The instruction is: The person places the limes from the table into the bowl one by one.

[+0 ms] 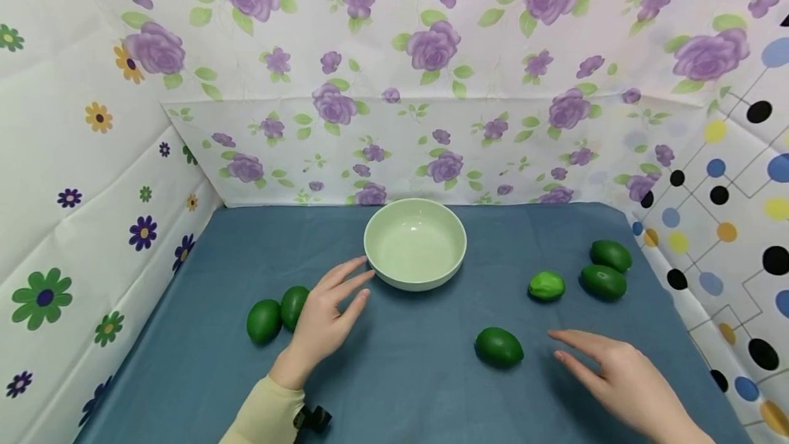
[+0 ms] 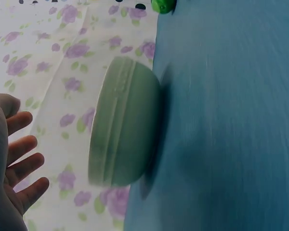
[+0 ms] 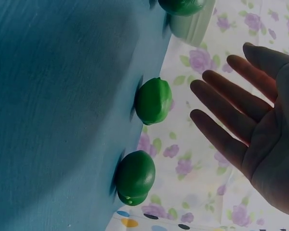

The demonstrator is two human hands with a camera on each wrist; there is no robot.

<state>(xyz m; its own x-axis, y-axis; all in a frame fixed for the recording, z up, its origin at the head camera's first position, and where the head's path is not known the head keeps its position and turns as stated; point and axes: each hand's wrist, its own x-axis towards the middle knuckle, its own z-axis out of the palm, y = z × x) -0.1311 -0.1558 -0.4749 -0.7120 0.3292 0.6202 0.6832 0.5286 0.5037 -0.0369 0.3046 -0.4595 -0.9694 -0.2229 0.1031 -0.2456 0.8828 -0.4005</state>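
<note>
A pale green bowl [image 1: 415,245] stands upright near the back of the table, with nothing inside. My left hand [image 1: 329,314] hovers at the bowl's left side, fingers extended and fingertips overlapping its edge in the head view; the left wrist view shows the fingers apart from the bowl [image 2: 125,125]. On the right, my right hand [image 1: 622,375] is held over the table with straight fingers and holds nothing. A dark green lime-like fruit [image 1: 498,347] lies just left of those fingertips. Beyond them sits a smaller, brighter green, ridged fruit [image 1: 546,286].
Two dark green fruits [image 1: 603,282] lie together at the far right. Another pair, including the outer fruit [image 1: 264,322], rests at the left, partly behind my left hand. Blue cloth [image 1: 419,389] covers the table, and patterned sheets [image 1: 394,88] enclose its back and sides.
</note>
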